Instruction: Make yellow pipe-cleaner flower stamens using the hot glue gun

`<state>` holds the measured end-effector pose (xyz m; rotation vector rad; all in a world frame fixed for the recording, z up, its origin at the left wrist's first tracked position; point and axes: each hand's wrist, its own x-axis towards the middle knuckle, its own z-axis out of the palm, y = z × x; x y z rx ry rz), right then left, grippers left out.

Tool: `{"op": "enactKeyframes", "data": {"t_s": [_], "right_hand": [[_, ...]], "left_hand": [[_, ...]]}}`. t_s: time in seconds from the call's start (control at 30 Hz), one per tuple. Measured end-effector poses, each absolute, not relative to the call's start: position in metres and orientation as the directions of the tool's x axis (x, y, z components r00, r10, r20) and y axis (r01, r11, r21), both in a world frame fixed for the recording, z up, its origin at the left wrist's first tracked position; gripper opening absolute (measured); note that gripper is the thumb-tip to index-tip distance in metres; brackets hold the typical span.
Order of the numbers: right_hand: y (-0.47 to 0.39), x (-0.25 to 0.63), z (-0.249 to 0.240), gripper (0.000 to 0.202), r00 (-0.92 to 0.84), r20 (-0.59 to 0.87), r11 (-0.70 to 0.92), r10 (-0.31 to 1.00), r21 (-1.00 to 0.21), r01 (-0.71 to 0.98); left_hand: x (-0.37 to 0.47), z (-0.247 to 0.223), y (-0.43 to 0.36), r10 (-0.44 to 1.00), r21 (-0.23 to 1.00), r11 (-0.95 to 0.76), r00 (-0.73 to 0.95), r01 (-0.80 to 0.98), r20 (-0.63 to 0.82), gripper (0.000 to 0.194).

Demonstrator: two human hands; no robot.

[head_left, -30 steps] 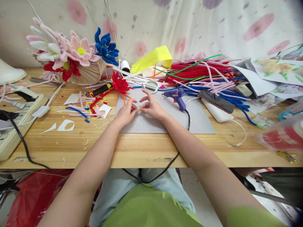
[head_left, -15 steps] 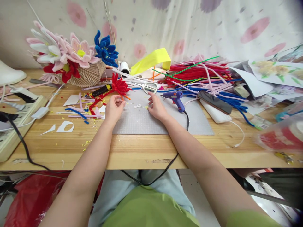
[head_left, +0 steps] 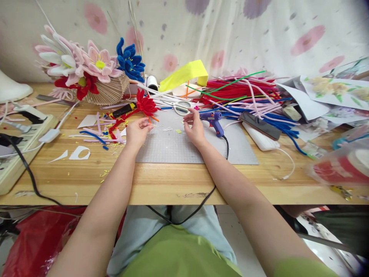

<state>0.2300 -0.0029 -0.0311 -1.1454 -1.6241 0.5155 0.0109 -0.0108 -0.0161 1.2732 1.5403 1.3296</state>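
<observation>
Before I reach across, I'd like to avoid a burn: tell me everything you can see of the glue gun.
The glue gun is purple-blue, seemingly plastic, with an orange-red trigger. It lies on its side on the grey mat, grip toward the person. Fingers of the right hand hide its nozzle tip; contact is unclear. A black cord leaves the grip's foot, passes under the right arm and hangs off the table.

A phone [head_left: 260,126] lay partly over a white device [head_left: 261,142]. A power strip [head_left: 8,175] sat at the wooden table's [head_left: 164,179] left, a flowered curtain [head_left: 271,42] behind.
</observation>
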Motion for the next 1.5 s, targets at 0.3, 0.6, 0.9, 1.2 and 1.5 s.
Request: {"op": "enactKeyframes", "data": {"t_s": [0.3, 0.6, 0.9, 1.2, 1.5], "right_hand": [[-0.007, 0.221, -0.030, 0.042, -0.032, 0.422, 0.378, 0.906, -0.773, 0.510], [0.019, 0.206, -0.021, 0.074, -0.294, 0.358, 0.462, 0.886, -0.736, 0.496], [0.049, 0.193, -0.026, 0.083, -0.458, 0.304, 0.542, 0.836, -0.591, 0.598], [0.047, 0.195, -0.025, 0.083, -0.395, 0.318, 0.497, 0.862, -0.681, 0.537], [0.047, 0.199, -0.024, 0.089, -0.450, 0.223, 0.467, 0.865, -0.687, 0.556]], "left_hand": [[0.010, -0.006, -0.014, 0.952, 0.958, -0.082, -0.264, 0.274, 0.157, 0.054], [0.011, -0.007, -0.012, 0.962, 0.968, -0.012, -0.262, 0.251, 0.080, 0.061], [0.012, -0.005, -0.014, 0.981, 0.988, 0.028, -0.193, 0.153, 0.002, 0.062], [0.009, -0.007, -0.013, 0.980, 0.976, 0.021, -0.196, 0.215, 0.022, 0.069], [0.005, -0.010, -0.010, 0.983, 0.990, -0.005, -0.180, 0.143, 0.031, 0.070]]}}
